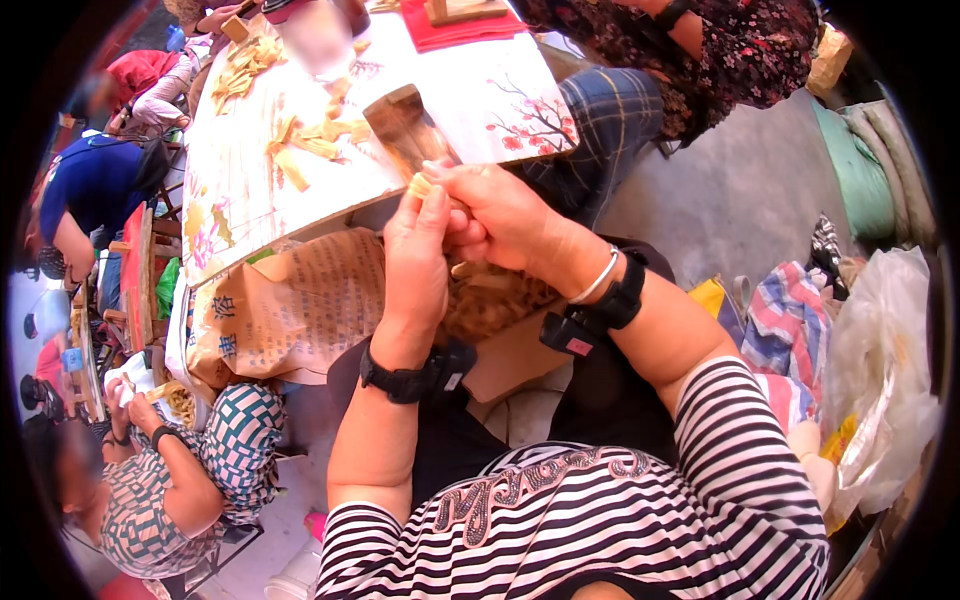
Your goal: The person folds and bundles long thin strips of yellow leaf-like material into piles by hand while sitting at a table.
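My left hand (417, 259) and my right hand (504, 211) meet just off the near edge of the table. Their fingertips pinch a small, pale yellow folded strip (420, 185) between them. It looks like dried plant material, but I cannot tell exactly what it is. Just beyond my fingers, a brown wooden block (405, 127) sits on the table (465, 90). Below my hands, a cardboard box (517, 352) on my lap holds many blurred, light brown pieces (495, 300), partly hidden by my hands.
More yellow strips (319, 139) lie across the table, with a heap (247, 67) at its far left. A printed paper sack (300, 307) hangs below the edge. One person (161, 480) sits at left, another (622, 112) at upper right. Plastic bags (870, 375) stand at right.
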### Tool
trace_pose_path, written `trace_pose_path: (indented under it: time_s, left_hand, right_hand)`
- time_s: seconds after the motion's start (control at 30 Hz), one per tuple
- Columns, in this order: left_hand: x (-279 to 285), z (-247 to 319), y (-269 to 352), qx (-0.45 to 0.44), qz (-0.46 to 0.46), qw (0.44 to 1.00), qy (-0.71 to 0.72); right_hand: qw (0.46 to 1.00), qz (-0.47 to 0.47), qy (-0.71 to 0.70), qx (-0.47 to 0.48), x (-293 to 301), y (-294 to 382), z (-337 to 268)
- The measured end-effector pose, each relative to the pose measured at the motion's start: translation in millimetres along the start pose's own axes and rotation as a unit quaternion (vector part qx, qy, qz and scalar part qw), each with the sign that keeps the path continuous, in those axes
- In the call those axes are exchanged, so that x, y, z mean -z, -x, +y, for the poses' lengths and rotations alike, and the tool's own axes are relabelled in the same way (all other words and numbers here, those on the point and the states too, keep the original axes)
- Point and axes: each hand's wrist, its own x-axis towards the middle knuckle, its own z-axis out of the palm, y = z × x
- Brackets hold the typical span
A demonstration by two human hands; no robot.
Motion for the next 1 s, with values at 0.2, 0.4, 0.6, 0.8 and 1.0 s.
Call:
trace_pose_path:
  time_s: [0.2,0.4,0.6,0.8,1.0]
  left_hand:
    - [2.4,22.1,-7.6,-0.071,0.039,0.996,0.025]
    - [17.5,68.2,-10.7,-0.237,0.093,0.959,0.124]
    - [14.8,56.8,-8.3,-0.533,0.232,0.774,-0.252]
    - [6.4,8.7,3.5,-0.31,0.027,0.926,-0.215]
    - [29.6,29.5,-4.4,-0.075,0.003,0.947,-0.313]
  right_hand:
    - [0.954,0.014,0.292,0.062,3.5,-0.5,-2.9]
    - [0.84,-0.039,0.51,0.18,-16.6,5.1,-10.0]
    - [0.986,-0.152,0.012,0.061,-26.9,12.7,-15.4]
    - [0.708,0.13,0.583,0.378,-19.3,5.4,14.4]
    - [0.934,0.129,0.295,0.151,-10.8,5.6,8.5]
